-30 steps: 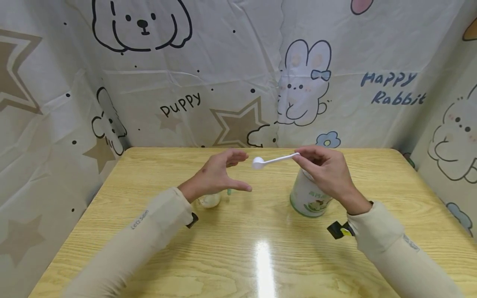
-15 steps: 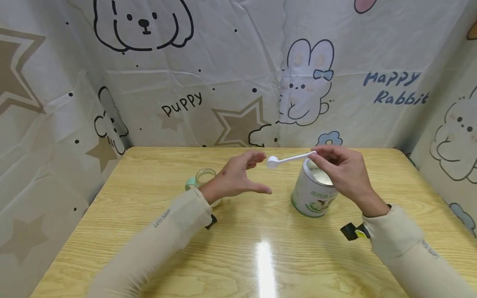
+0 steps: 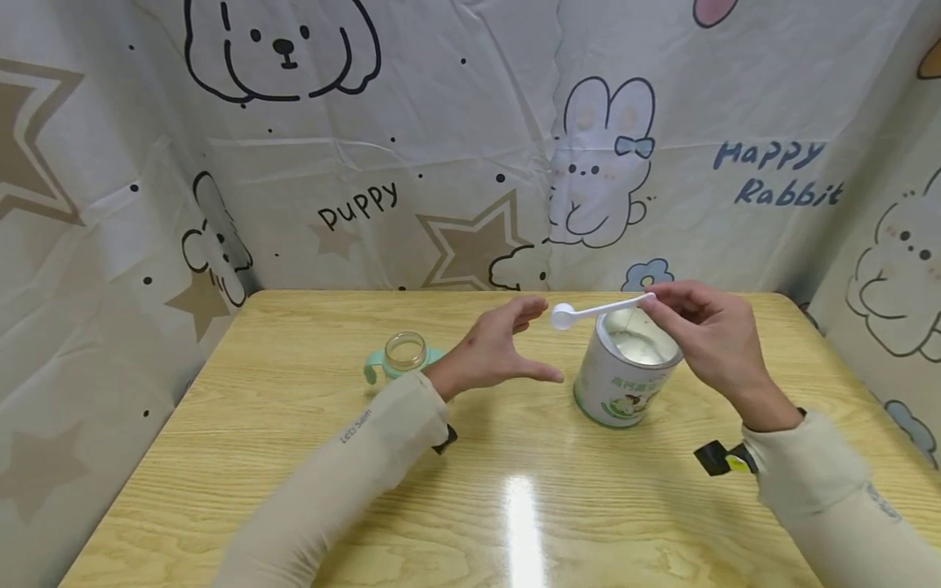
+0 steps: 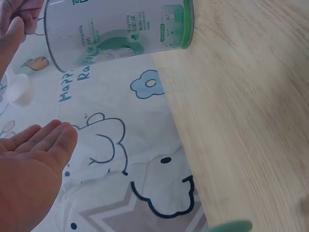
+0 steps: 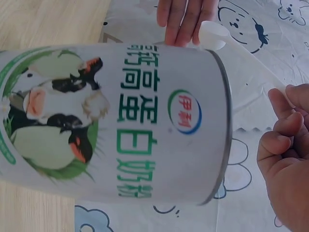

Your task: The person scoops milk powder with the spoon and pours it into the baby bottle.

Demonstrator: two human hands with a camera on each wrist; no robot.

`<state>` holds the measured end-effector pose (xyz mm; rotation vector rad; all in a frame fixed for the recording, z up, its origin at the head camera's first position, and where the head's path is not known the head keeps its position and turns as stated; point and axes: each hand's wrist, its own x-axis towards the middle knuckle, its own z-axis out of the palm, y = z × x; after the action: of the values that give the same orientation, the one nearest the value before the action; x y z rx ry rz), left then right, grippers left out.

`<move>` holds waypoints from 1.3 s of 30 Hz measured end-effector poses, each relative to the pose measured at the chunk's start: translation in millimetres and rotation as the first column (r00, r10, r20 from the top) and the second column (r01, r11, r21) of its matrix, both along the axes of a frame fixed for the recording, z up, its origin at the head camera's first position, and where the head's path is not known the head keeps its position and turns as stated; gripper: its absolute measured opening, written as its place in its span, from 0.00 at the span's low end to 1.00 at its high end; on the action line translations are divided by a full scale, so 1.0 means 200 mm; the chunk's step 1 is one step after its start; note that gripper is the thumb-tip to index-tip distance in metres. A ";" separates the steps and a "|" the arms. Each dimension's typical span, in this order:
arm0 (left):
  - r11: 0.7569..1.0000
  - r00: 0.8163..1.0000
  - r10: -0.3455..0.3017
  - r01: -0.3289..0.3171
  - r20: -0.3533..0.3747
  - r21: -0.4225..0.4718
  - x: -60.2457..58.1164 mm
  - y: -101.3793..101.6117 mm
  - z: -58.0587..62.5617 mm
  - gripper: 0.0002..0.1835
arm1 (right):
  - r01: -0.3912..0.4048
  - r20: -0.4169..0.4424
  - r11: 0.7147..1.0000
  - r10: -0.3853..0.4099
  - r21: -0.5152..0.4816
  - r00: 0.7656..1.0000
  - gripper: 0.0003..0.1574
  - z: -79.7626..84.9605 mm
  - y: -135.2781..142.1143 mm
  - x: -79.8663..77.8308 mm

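My right hand (image 3: 720, 347) pinches the handle end of a white measuring scoop (image 3: 564, 317). The scoop points left, its bowl short of the rim of an uncovered milk powder tin (image 3: 617, 382). White powder shows inside the tin, and the right wrist view has its cow picture (image 5: 53, 111) up close. My left hand (image 3: 494, 347) is held with thumb and fingers spread apart beside the scoop's bowl, holding nothing. Behind the left wrist stands a baby bottle (image 3: 405, 351) with pale green handles and an uncapped neck; the sleeve hides its lower part.
The wooden table (image 3: 456, 506) meets a printed cloth backdrop (image 3: 456, 139) at its far edge, with more cloth at both sides. Light glares off the table's front middle. A green edge (image 4: 234, 226) pokes into the bottom of the left wrist view.
Both hands have moved right together, bringing the scoop over toward the tin's left rim. The bottle and the tin's opening have come into sight from behind the hands.
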<state>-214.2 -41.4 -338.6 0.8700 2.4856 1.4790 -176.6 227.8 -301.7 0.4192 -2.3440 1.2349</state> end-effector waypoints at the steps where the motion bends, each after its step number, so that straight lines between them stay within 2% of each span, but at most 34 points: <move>1: 1.000 1.000 -0.003 0.003 -0.007 0.001 -0.01 0.01 0.00 0.52 | 0.002 0.000 1.000 -0.002 -0.002 1.000 0.13 0.00 0.01 0.00; 9: 0.999 0.998 -0.041 0.041 -0.051 -0.010 -0.05 0.11 -0.02 0.53 | 0.028 0.005 1.000 -0.028 -0.007 1.000 0.14 -0.01 0.06 0.01; 17: 0.999 0.999 -0.046 0.045 -0.017 -0.008 -0.06 0.19 -0.06 0.55 | 0.083 0.014 0.996 -0.083 -0.016 0.996 0.13 -0.02 0.12 0.03; 23: 0.999 0.998 -0.054 0.054 0.013 0.004 -0.06 0.24 -0.07 0.56 | 0.135 0.015 0.991 -0.135 -0.010 0.991 0.13 -0.02 0.18 0.03; 32: 0.998 0.998 -0.051 0.050 0.022 0.027 -0.07 0.31 -0.07 0.58 | 0.149 0.010 0.985 -0.148 -0.087 0.989 0.09 -0.04 0.24 0.03; 39: 0.998 0.999 -0.031 0.030 0.036 0.049 -0.06 0.36 -0.09 0.60 | 0.197 0.032 0.979 -0.195 -0.055 0.980 0.08 -0.08 0.27 0.03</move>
<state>-226.3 29.9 -355.7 0.8767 2.4089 1.5377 -170.6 282.2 -317.3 0.1487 -2.3021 1.2170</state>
